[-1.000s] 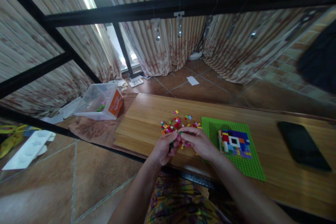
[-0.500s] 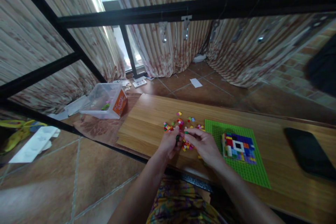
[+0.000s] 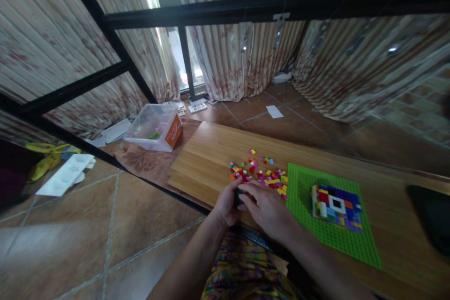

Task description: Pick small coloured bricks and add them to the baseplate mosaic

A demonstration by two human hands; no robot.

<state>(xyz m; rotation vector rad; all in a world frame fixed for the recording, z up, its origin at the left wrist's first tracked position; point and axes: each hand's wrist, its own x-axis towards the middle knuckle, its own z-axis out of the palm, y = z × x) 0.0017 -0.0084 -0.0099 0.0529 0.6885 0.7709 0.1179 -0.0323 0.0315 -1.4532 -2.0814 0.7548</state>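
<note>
My left hand (image 3: 227,204) is curled around some dark green toy bricks (image 3: 238,196), close to the table's near edge. From the right, my right hand (image 3: 266,207) reaches over with bent fingers pressed onto the same green bricks; how many there are is hidden by the fingers. Just beyond both hands lies a scatter of small coloured bricks (image 3: 276,179), mostly red, yellow, pink and orange. To the right, a green baseplate (image 3: 300,183) carries a multicoloured brick build (image 3: 346,213) with a white square frame on its top.
A black phone-like slab (image 3: 431,215) lies at the table's right end. Left of the wooden table (image 3: 197,159) stands a clear plastic box (image 3: 147,143) with a few bricks inside. Black metal bars (image 3: 211,11) cross in front of the curtains. White paper (image 3: 274,111) lies on the floor.
The view has swung left, so things sit further right. Both hands have drawn nearer the table's front edge, and my right fingers have closed in on the green bricks in my left hand.
</note>
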